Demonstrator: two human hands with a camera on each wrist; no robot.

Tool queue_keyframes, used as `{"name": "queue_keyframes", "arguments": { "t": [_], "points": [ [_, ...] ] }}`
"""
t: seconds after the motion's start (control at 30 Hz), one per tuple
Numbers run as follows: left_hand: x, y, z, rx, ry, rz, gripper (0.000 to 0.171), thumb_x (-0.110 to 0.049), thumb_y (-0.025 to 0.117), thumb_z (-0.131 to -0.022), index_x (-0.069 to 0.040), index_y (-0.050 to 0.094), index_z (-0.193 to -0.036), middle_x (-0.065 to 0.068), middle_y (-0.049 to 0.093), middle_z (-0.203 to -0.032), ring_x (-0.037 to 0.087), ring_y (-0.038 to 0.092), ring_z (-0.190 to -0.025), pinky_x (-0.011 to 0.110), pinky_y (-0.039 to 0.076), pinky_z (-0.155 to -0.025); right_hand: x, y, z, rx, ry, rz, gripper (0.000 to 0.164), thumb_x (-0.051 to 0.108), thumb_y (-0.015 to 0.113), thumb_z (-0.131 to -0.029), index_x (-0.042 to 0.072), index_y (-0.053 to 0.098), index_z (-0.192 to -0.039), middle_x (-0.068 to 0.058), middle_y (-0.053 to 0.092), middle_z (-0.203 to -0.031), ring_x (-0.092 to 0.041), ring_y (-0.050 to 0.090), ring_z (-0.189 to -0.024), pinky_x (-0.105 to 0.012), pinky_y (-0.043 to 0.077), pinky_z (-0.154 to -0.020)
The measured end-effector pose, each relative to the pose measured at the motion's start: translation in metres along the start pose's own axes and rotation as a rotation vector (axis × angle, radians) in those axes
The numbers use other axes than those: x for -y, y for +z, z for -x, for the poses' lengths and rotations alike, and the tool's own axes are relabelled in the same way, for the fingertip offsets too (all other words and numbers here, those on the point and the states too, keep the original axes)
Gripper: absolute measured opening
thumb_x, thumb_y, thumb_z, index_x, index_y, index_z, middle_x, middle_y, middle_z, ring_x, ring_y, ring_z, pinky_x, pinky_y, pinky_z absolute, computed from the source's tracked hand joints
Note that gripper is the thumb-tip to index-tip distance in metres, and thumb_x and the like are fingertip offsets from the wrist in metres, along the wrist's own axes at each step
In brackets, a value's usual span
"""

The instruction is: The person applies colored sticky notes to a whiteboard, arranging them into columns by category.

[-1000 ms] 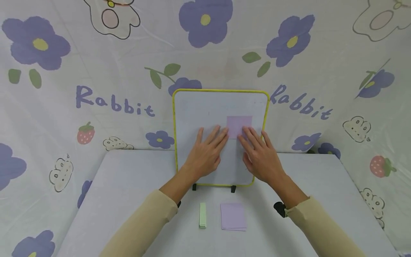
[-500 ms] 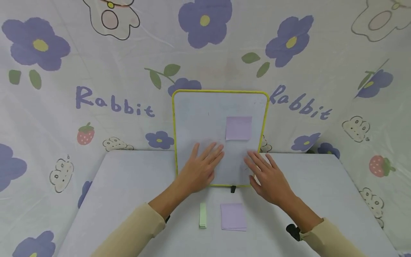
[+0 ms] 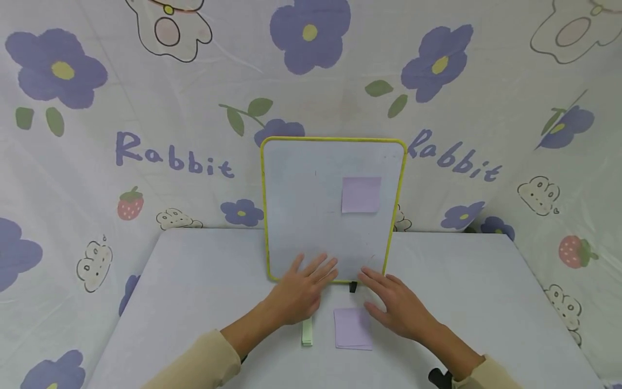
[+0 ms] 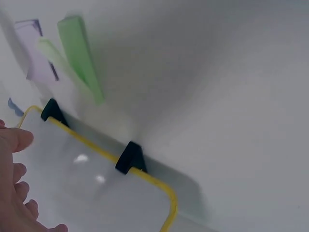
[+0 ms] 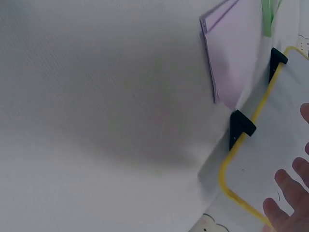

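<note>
Left hand [image 3: 298,292]: fingers straight and spread, gripping nothing; it lies before the lower edge of the whiteboard [image 3: 301,216]. Right hand [image 3: 400,305]: fingers straight and close together, thumb held apart, likewise gripping nothing; it is near the board's lower right corner. Whether either hand touches the board cannot be told.

The whiteboard has a yellow rim and stands upright on two black feet [image 4: 131,157]. One purple sticky note [image 3: 362,195] is on its upper right part, above and well apart from both hands.

On the white table [image 3: 204,281], in front of the board, lies a stack of purple notes [image 3: 352,328], its sheets slightly out of line. Just to its left is a narrow stack of green strips [image 3: 306,332], partly hidden by the left hand in the head view; in the left wrist view one strip stands away from the rest.

Behind hangs a cloth [image 3: 340,102] printed with purple flowers and the word "Rabbit".
</note>
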State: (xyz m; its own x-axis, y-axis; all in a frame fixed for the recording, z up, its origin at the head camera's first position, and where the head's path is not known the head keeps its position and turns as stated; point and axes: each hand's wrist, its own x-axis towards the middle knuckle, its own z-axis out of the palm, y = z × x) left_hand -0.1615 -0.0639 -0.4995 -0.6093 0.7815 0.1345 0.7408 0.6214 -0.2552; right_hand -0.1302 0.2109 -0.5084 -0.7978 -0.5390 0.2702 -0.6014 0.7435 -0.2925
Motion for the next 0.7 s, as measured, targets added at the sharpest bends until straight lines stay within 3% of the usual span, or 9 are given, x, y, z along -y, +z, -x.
{"name": "queue_keyframes", "arguments": {
  "t": [0.27, 0.7],
  "points": [
    [-0.017, 0.019, 0.012, 0.068, 0.057, 0.019, 0.061, -0.045, 0.053, -0.098, -0.022, 0.041, -0.153, -0.001, 0.028, -0.163, 0.02, 0.023, -0.15, 0.055, 0.033, -0.112, 0.008, 0.013, 0.013, 0.066, 0.008, -0.023, 0.058, 0.02, 0.075, -0.087, 0.009, 0.056, -0.141, -0.009, 0.055, -0.144, -0.027, 0.059, -0.122, -0.05, 0.045, -0.1],
    [-0.043, 0.036, 0.025, 0.149, 0.141, 0.035, 0.058, -0.046, 0.053, -0.097, -0.025, 0.045, -0.151, -0.004, 0.038, -0.158, 0.016, 0.031, -0.147, 0.052, 0.034, -0.111, 0.007, 0.03, 0.035, 0.073, -0.05, -0.024, 0.055, 0.022, 0.077, -0.085, 0.009, 0.06, -0.136, -0.009, 0.058, -0.141, -0.023, 0.059, -0.122, -0.047, 0.047, -0.096]
  ]
}}
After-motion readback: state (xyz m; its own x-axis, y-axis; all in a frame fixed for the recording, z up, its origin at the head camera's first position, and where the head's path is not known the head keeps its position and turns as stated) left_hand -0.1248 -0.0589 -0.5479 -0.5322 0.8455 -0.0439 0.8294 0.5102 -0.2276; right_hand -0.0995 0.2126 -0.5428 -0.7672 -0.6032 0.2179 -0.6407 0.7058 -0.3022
